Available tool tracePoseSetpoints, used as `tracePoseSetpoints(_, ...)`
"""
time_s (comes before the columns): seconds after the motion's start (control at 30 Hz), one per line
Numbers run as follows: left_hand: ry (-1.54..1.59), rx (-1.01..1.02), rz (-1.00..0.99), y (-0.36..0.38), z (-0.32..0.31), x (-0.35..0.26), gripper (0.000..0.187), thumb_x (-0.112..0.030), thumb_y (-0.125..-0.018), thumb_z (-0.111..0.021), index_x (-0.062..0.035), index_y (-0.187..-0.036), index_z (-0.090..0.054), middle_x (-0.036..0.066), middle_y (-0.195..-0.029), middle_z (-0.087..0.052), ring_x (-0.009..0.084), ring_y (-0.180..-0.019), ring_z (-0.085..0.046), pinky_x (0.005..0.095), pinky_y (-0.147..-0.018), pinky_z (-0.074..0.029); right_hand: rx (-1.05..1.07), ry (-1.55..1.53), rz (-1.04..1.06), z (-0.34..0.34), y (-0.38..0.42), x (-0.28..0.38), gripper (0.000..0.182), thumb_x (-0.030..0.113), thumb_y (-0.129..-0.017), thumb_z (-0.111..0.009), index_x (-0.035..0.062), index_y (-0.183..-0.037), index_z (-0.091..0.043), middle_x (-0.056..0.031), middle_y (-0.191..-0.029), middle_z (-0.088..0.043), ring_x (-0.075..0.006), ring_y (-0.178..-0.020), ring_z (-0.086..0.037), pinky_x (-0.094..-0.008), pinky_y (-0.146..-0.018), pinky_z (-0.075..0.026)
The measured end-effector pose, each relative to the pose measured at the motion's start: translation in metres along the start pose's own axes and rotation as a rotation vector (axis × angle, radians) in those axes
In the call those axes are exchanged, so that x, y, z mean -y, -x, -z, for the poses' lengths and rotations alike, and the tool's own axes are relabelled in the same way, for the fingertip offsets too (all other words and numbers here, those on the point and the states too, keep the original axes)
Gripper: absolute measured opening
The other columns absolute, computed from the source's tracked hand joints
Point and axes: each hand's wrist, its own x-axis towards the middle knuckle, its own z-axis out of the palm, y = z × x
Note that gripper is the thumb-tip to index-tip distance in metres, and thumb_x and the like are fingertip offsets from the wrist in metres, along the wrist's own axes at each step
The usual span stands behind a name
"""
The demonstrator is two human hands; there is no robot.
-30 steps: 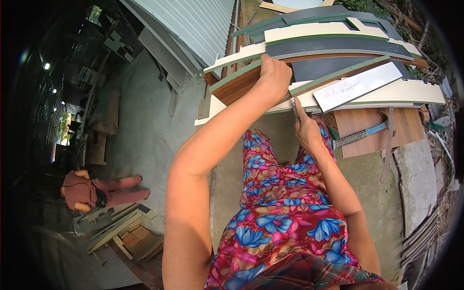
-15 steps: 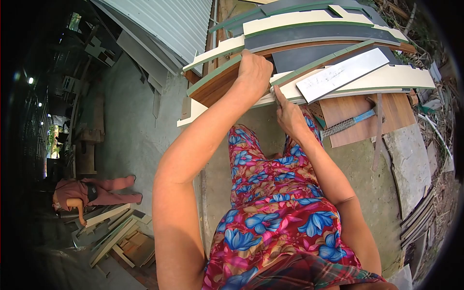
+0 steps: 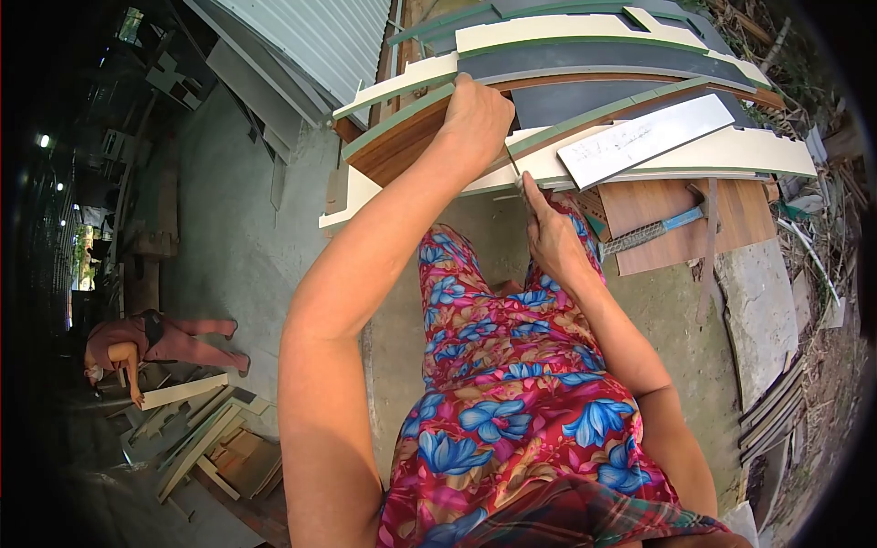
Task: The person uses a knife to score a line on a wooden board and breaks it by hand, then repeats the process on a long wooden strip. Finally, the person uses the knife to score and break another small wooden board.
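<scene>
My left hand (image 3: 480,119) is closed over the upper edge of a curved brown board with a green rim (image 3: 402,146). Below and to the right, my right hand (image 3: 555,236) grips a thin tool (image 3: 514,163), index finger stretched along it. The tool's narrow dark end meets the board edge near a gap beside a green-edged strip (image 3: 612,116). Its handle is mostly hidden in my fingers. A white rectangular piece with faint marks (image 3: 645,142) lies across the cream curved board (image 3: 767,152) to the right.
A hammer (image 3: 653,233) rests on a wood-grain panel (image 3: 749,212) at the right. More curved boards (image 3: 575,35) are stacked beyond my hands. At the far left, a person (image 3: 151,345) bends over scattered boards (image 3: 196,457). Debris lies along the right edge.
My right hand has drawn slightly down from the board edge, and more of the tool's thin end shows. My left hand keeps its hold. The other person's pale board has shifted.
</scene>
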Motion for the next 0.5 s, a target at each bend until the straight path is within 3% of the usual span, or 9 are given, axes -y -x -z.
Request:
tracePoseSetpoints(0.13, -0.029, 0.002, 0.014, 0.001, 0.001, -0.001, 0.028, -0.038, -0.063, -0.086, -0.0169, -0.077, -0.075, 0.003, -0.070, -0.071, 0.0177, -0.072, -0.070, 0.0309, -0.072, -0.043, -0.131, 0.020, 0.137, -0.019, -0.041, -0.011, 0.069, -0.002, -0.088, -0.045, 0.0112, -0.154, -0.028, -0.0368, -0.080, -0.060, -0.0525, -0.080, -0.061, -0.0541, -0.075, -0.045)
tracePoseSetpoints(0.23, -0.024, 0.002, 0.028, 0.000, 0.002, -0.004, 0.023, -0.036, -0.065, -0.084, -0.0180, -0.077, -0.075, 0.002, -0.073, -0.072, 0.0170, -0.074, -0.070, 0.0309, -0.072, -0.043, -0.102, 0.035, 0.072, -0.020, -0.039, -0.012, 0.069, -0.002, -0.087, -0.044, 0.0110, -0.154, -0.029, -0.0393, -0.084, -0.060, -0.0530, -0.082, -0.060, -0.0544, -0.077, -0.045)
tracePoseSetpoints(0.33, -0.047, -0.074, 0.042, -0.003, -0.008, -0.005, 0.012, -0.028, -0.071, -0.079, -0.0191, -0.079, -0.075, 0.002, -0.076, -0.073, 0.0171, -0.077, -0.070, 0.0316, -0.072, -0.043, -0.051, 0.068, 0.037, -0.012, -0.010, -0.011, 0.073, -0.005, -0.084, -0.047, 0.0092, -0.153, -0.029, -0.0346, -0.085, -0.063, -0.0495, -0.082, -0.063, -0.0537, -0.075, -0.046)
tracePoseSetpoints(0.37, -0.020, 0.005, 0.020, -0.001, 0.002, -0.004, 0.006, -0.022, -0.074, -0.074, -0.0192, -0.079, -0.076, 0.003, -0.077, -0.073, 0.0178, -0.078, -0.071, 0.0322, -0.072, -0.043, -0.049, 0.057, 0.034, -0.011, 0.002, -0.012, 0.074, -0.005, -0.084, -0.047, 0.0104, -0.154, -0.029, -0.0344, -0.084, -0.063, -0.0487, -0.080, -0.063, -0.0534, -0.073, -0.046)
tracePoseSetpoints(0.4, 0.022, 0.226, 0.015, -0.005, 0.014, -0.003, 0.018, -0.022, -0.085, -0.068, -0.0148, -0.099, -0.075, 0.005, -0.098, -0.074, 0.0204, -0.096, -0.069, 0.0411, -0.090, -0.039, -0.046, 0.046, 0.036, -0.009, 0.011, -0.014, 0.075, -0.005, -0.084, -0.048, 0.0117, -0.155, -0.028, -0.0341, -0.083, -0.063, -0.0479, -0.078, -0.063, -0.0530, -0.072, -0.047)
tracePoseSetpoints(0.5, 0.022, 0.241, 0.013, -0.006, 0.011, -0.004, 0.026, -0.023, -0.087, -0.066, -0.0116, -0.108, -0.074, 0.009, -0.109, -0.072, 0.0242, -0.106, -0.066, 0.0474, -0.100, -0.035, -0.039, 0.072, 0.036, -0.009, 0.017, -0.020, 0.079, -0.004, -0.086, -0.051, 0.0169, -0.157, -0.024, -0.0328, -0.078, -0.063, -0.0436, -0.066, -0.064, -0.0507, -0.063, -0.047)
